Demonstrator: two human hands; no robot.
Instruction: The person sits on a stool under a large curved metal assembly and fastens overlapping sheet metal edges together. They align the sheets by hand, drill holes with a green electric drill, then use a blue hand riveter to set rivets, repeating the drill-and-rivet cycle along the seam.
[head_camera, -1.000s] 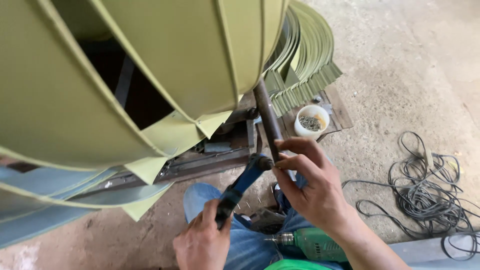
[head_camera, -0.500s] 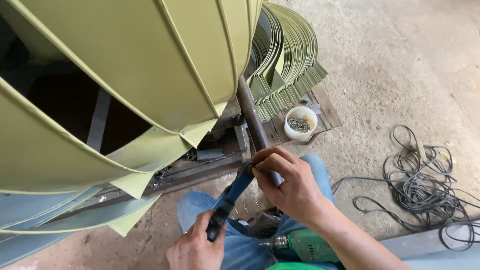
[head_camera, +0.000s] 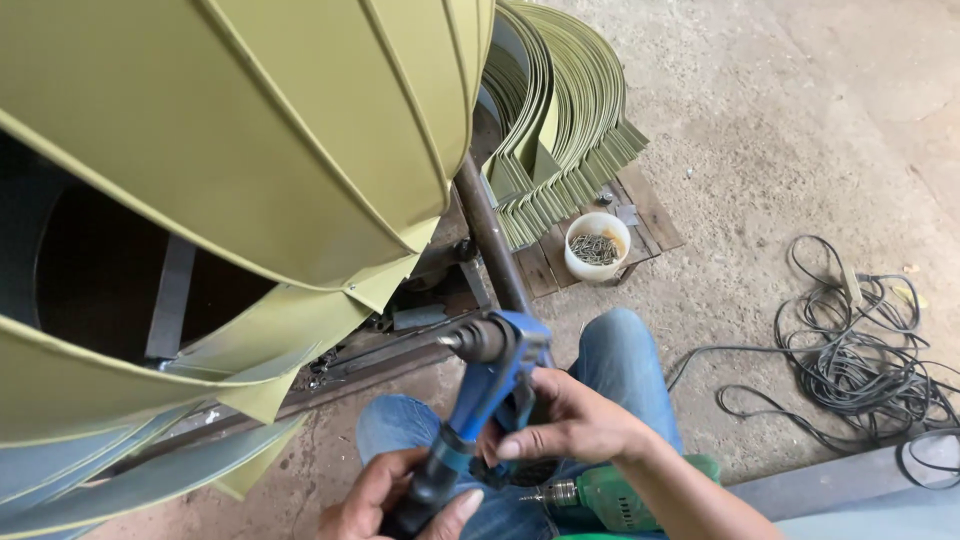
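My left hand (head_camera: 390, 500) grips the lower black handle of a blue hand riveter (head_camera: 480, 400), low in the view above my knees. My right hand (head_camera: 565, 425) holds the tool's other handle near its middle. The riveter's dark head (head_camera: 478, 340) points up and left, just below a brown steel shaft (head_camera: 490, 240). That shaft carries a large rounded body of olive-green sheet-metal panels (head_camera: 250, 130), which fills the upper left. A green power drill (head_camera: 620, 495) lies across my lap under my right wrist.
A white tub of small metal fasteners (head_camera: 597, 246) sits on a low wooden pallet (head_camera: 655, 215) beside a fanned stack of olive curved metal strips (head_camera: 560, 130). Tangled black cables (head_camera: 860, 350) lie on the concrete floor at right. A grey beam (head_camera: 850, 480) crosses the lower right.
My right hand has left the shaft and come down onto the riveter's handle. The tool's head has drawn back from the shaft toward me. The view has tilted so the tub sits further right.
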